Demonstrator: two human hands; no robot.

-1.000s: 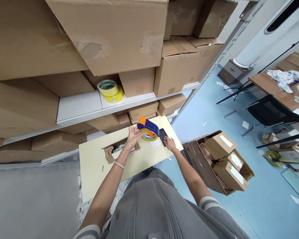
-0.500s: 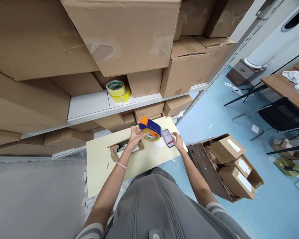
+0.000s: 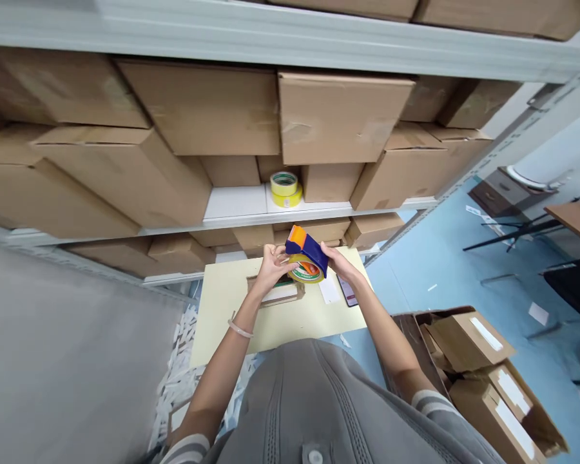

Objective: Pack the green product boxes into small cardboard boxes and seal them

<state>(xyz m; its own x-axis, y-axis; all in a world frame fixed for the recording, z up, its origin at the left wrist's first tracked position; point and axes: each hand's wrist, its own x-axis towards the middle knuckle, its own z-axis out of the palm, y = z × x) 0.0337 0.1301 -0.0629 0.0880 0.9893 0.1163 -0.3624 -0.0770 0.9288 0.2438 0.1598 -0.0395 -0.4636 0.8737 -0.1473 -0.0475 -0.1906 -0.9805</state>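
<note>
A blue and orange tape dispenser (image 3: 314, 251) with a roll of yellow tape in it is held up over the pale table (image 3: 217, 316). My left hand (image 3: 272, 265) grips its left side, fingers closed near the tape. On the opposite side, my right hand (image 3: 341, 263) has closed on the blue end. Below them, a small open cardboard box (image 3: 283, 295) with something white and green inside is partly hidden by my left hand. A white slip of paper (image 3: 328, 291) lies on the table. Beside it, a phone (image 3: 348, 293) is partly covered by my right hand and wrist.
Two yellow tape rolls (image 3: 286, 190) are stacked on the shelf (image 3: 236, 205) ahead, among cardboard boxes (image 3: 341, 119). At the lower right, a large carton (image 3: 418, 348) holds several smaller boxes. Paper scraps (image 3: 181, 361) litter the floor at left.
My right hand has left the phone and come to the dispenser, taking hold of its blue end. My left hand still holds it. The view has shifted, showing more shelf above.
</note>
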